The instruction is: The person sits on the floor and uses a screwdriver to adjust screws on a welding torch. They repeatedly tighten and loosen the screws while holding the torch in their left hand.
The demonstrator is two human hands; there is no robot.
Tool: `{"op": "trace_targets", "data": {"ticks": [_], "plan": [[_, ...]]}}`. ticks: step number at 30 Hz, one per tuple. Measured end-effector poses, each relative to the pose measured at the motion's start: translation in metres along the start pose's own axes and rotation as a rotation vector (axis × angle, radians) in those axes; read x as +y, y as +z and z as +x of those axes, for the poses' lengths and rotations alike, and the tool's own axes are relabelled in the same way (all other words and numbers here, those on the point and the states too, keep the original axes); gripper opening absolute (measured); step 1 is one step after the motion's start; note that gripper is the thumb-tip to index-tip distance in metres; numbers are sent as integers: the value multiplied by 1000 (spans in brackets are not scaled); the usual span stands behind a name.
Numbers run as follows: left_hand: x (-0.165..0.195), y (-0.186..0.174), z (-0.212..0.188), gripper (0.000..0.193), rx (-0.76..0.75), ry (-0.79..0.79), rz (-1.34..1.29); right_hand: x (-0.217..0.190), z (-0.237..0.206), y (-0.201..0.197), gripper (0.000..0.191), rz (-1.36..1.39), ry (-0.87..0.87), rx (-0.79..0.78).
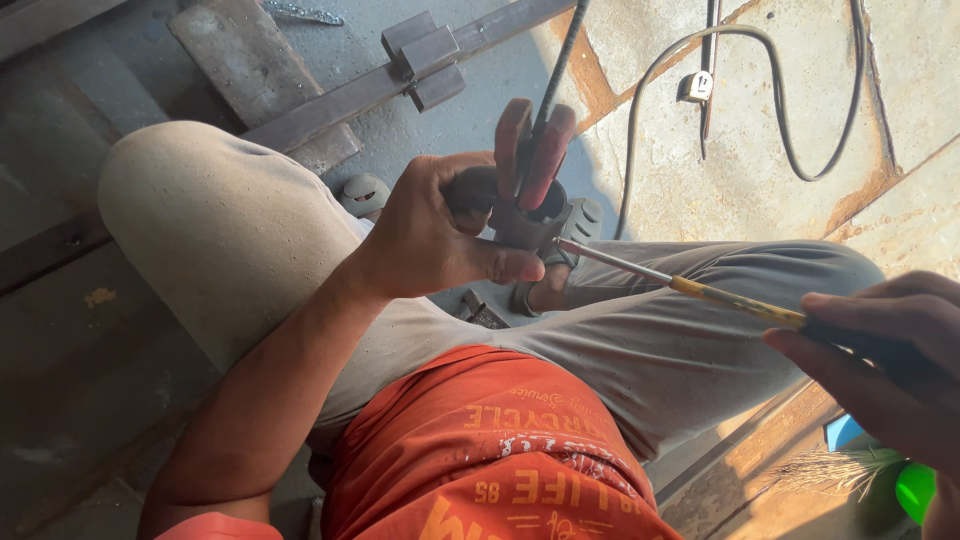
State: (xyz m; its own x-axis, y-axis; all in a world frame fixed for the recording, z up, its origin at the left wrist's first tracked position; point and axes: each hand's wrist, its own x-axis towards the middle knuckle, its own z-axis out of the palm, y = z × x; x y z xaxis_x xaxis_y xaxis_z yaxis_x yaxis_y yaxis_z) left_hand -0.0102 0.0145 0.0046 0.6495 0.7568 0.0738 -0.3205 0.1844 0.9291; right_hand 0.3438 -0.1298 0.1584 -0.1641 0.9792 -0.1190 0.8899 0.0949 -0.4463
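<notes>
While the person sits low with knees raised, the nearest item on view is an orange shirt (500,460) at the bottom of the frame, with grey trousers (640,340) across both legs. At the lower right, the right hand (880,360) is closed around the dark handle end of a screwdriver (690,290), fingers wrapped rather than spread; its yellow-banded shaft runs up and left, and the bare metal tip meets the base of a welding electrode holder (530,190). That holder sits above the lap, between the knees, gripped by the left hand (440,235), whose fingers curl over its handle and whose thumb presses along the lower body just beside the screwdriver tip. Its reddish jaws stand slightly parted and upward, and a dark cable (560,50) leaves it toward the top edge. Risk, as judged: the tip bears close to the left thumb, so a slip off the fastener under pressure could drive the blade into that thumb or the thigh beneath. Whether the cable is live cannot be told; if it is, metal contact inside the holder would be a hazard. A sandalled foot (550,285) rests below the holder. Farther off lie steel bar stock (400,80) on the concrete floor (760,180) and a second looping cable (800,150).
</notes>
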Motion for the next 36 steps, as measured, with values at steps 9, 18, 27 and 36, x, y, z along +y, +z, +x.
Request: {"op": "trace_targets", "data": {"ticks": [9, 18, 27, 36], "plan": [[2, -4, -6, 50, -47, -26, 96, -18, -5, 15, 38, 295, 427, -43], [9, 1, -10, 47, -103, -19, -155, 5, -9, 3, 46, -138, -306, -28], [12, 0, -10, 50, -62, -70, 5, -32, -33, 12, 49, 45, 415, -43], [18, 1, -10, 49, -45, -169, -243, -25, -52, 14, 27, 108, 263, 41]]}}
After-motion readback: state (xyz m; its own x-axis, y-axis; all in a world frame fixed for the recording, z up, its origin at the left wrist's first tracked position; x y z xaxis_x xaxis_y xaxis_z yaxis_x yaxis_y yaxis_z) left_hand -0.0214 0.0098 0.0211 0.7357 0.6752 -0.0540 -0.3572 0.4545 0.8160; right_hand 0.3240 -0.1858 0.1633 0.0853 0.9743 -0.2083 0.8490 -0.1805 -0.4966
